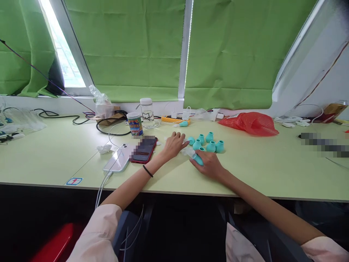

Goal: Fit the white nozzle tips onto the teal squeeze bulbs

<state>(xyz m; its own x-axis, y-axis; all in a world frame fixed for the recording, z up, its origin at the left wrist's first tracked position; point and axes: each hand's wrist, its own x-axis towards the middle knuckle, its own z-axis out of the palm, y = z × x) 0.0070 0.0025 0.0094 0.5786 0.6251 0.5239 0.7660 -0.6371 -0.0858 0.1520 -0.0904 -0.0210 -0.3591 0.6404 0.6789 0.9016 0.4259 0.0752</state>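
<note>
My right hand (209, 164) is closed around a teal rubber-looking bulb (198, 159), held tilted low over the table. A translucent whitish piece (188, 151) sits at the upper-left end of this bulb; whether they are joined I cannot tell. My left hand (173, 145) rests palm down beside it, fingers bent and slightly apart, close to small translucent bits on the tabletop. Nothing shows clearly in its grip, though the undersides of the fingers are hidden. Just beyond both hands stand several teal bulbs (211, 146) with open necks, and one (191, 141) lies near my left fingertips.
Left of my left arm lie a red-cased phone (144, 150) and a pale phone (119, 159) with a white cable. Behind them stand a patterned tub (135, 124) and a clear bottle (147, 113). A red plastic bag (249, 123) lies at the back right.
</note>
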